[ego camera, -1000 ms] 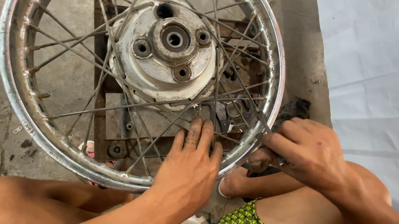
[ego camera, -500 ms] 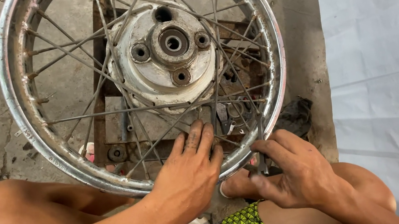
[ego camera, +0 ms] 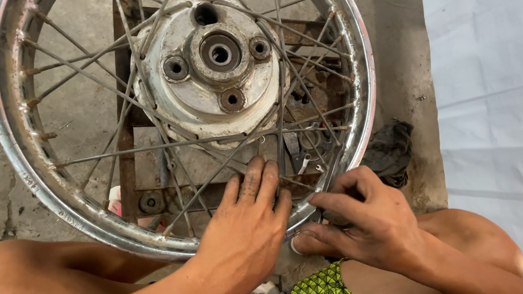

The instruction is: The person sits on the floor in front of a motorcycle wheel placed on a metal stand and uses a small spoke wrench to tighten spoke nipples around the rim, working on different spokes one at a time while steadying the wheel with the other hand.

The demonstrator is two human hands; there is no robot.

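On rough grey concrete floor (ego camera: 395, 53) we see a chromed, scuffed spoked wheel (ego camera: 12, 149) lying flat over a rusty metal frame (ego camera: 147, 180), its dull round hub (ego camera: 212, 60) at centre. At six o'clock on the rim our left hand (ego camera: 244, 228) presses flat, fingers spread over thin spokes. At five o'clock our right hand (ego camera: 362, 221) pinches narrowly at the rim; what it grips, we cannot tell.

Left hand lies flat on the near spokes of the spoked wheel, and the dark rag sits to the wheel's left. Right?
Not quite. In the head view the left hand does lie on the spoked wheel's near spokes, but the dark rag sits to the wheel's right.
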